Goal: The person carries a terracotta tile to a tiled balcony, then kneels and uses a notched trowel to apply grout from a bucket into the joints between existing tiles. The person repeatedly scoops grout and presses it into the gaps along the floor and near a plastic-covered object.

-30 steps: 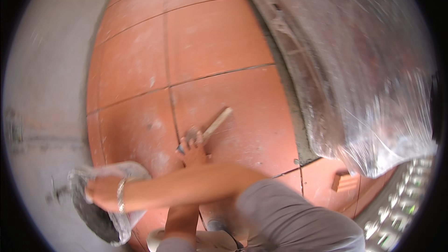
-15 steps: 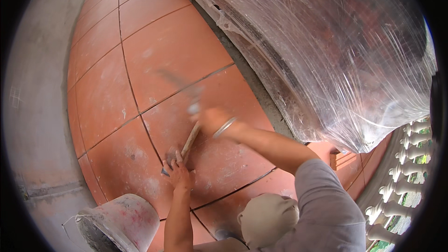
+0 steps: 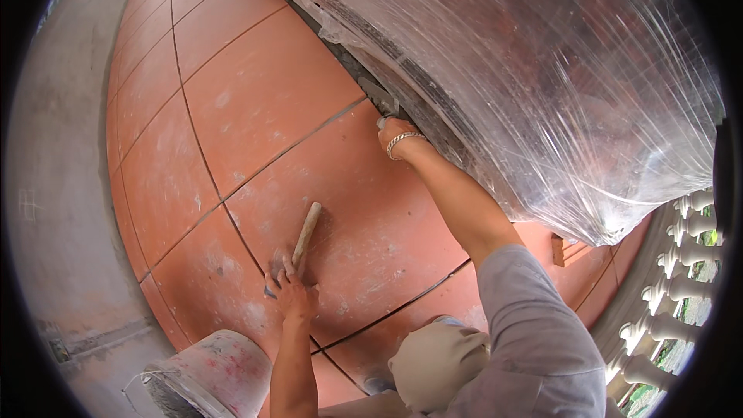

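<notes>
My left hand [image 3: 291,296] is down on the terracotta tile floor [image 3: 340,263], its fingers curled over the dark head of a mallet [image 3: 306,236]. The mallet's pale wooden handle slants up and away from the fingers; most of its head is hidden under the palm. Farther out to the right, my right hand [image 3: 395,131] grips a trowel [image 3: 378,97] at the tiles' right edge. The trowel's grey metal blade reaches into the narrow gap beside the plastic-wrapped bulk, and its grip is mostly covered by the fingers.
Clear plastic sheeting [image 3: 526,93] covers a large bulk along the right. A stained whitish bucket [image 3: 224,371] lies tipped at the lower left, near the grey wall [image 3: 62,186]. White balusters [image 3: 673,286] line the right side, with reddish bricks [image 3: 569,251] under the sheeting's near corner.
My right hand has swung right and away with the trowel, from over the middle tile to the gap along the sheeting. My left hand stays on the mallet.
</notes>
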Motion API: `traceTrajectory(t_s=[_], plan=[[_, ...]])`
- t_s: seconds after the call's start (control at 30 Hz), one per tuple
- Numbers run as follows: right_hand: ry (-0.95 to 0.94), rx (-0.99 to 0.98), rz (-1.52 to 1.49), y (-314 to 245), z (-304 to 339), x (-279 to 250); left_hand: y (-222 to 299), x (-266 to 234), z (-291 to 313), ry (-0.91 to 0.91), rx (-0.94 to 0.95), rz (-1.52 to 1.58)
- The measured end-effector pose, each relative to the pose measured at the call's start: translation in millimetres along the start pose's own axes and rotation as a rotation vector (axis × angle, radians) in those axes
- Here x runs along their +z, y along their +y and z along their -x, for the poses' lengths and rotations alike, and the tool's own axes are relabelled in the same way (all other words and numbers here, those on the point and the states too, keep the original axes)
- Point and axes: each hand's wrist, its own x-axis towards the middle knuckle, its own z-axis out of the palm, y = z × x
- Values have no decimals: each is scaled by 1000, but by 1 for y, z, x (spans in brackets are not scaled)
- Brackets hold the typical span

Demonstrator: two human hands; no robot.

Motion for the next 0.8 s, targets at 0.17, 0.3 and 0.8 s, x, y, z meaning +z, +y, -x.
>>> traceTrajectory(t_s=[0.17, 0.3, 0.8], plan=[[-110, 36, 57, 23, 34, 5, 0, -2, 2, -11, 48, 30], [-128, 56, -14, 63, 84, 16, 9, -7, 3, -39, -61, -57], [-3, -61, -134, 112, 137, 62, 22, -20, 5, -100, -76, -123]])
